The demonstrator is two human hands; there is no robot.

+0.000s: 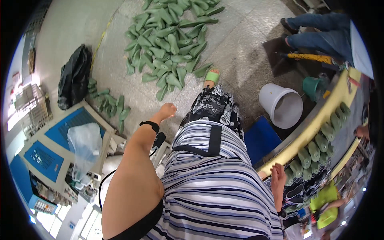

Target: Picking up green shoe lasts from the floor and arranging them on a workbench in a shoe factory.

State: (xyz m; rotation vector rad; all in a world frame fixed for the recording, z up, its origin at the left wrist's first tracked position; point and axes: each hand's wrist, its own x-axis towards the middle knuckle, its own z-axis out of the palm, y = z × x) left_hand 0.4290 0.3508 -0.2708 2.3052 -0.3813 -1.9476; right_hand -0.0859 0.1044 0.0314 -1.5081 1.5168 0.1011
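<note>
A large heap of green shoe lasts (164, 48) lies on the floor ahead of me, close to my foot in a green sandal (212, 77). My left hand (168, 110) hangs over the floor just short of the heap, its fingers loosely curled in with nothing visible in them. To the right, my right hand (279, 176) is beside the yellow-edged bench (294, 146), fingers bent but apart, and no held thing shows. Along that bench stand rows of green shoe lasts (314, 151), the nearest ones right by my right hand. Dark shoe parts (295, 192) lie beyond them.
A white bucket (276, 102) and a teal bucket (314, 87) are on the floor at right, near a blue panel (262, 136). Someone in jeans (320, 36) stands at the far right. A black bag (75, 76), more lasts (114, 105) and blue-topped machines (44, 160) are at left.
</note>
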